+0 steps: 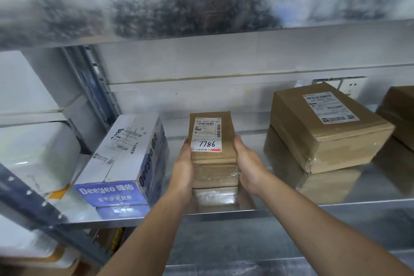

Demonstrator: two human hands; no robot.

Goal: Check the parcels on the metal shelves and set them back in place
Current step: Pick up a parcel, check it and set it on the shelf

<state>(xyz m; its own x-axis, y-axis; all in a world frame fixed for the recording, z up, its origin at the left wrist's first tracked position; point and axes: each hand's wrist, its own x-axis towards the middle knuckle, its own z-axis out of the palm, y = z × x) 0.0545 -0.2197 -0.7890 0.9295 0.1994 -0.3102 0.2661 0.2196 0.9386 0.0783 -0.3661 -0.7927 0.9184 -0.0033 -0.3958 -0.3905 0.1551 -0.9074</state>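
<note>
Holding this small brown cardboard parcel (211,136) in my left hand (183,163) and right hand (248,161), open shiny metal shelf (254,141) either side.

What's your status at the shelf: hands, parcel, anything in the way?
Gripping parcel sides: left hand, right hand. On shelf, label up. Beside it: white box left, brown boxes right.

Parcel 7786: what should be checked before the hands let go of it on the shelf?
1. Left hand and right hand grip the parcel by its sides: ok.
2. Label faces up, 7786 readable: ok.
3. Gap to the Deeyeo box: ok.
4. Gap to the brown stack: ok.
5. Parcel resting flat on the shelf: cannot tell.
</note>
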